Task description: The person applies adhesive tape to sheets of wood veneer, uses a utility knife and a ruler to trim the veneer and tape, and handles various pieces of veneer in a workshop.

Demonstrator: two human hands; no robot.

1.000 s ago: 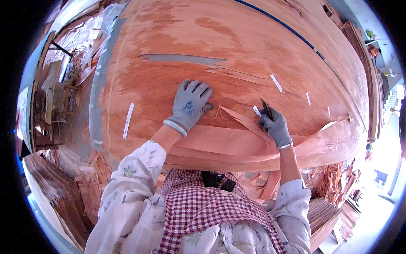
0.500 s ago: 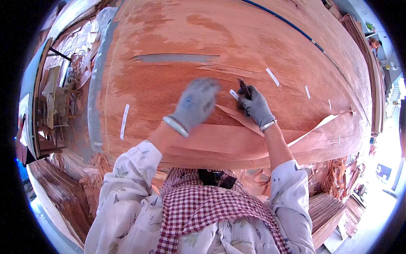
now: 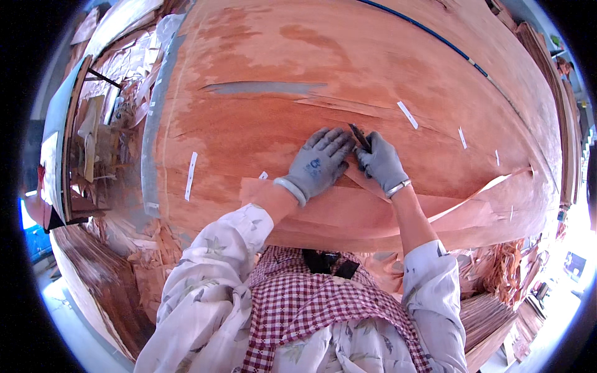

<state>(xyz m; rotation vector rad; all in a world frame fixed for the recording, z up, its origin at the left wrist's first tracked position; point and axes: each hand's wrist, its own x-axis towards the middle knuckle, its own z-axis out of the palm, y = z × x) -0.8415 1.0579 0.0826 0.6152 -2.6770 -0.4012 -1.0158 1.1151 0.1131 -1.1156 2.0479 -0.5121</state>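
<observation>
Reddish veneer sheet point(image 3: 323, 68) covers the table. Our grey-gloved left hand point(image 3: 316, 163) lies flat on it, fingers spread, gripping nothing. Just beside it, our right hand point(image 3: 380, 163) has fingers closed around a dark knife point(image 3: 359, 136), tip on the veneer near white tape strips point(image 3: 407, 114).

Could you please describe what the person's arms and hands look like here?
Both hands wear grey knit gloves: the left hand has a faint blue mark on its back and a pale cuff, the right hand a pale wrist band. The sleeves are white with a faint floral print, pushed back from the wrists.
</observation>
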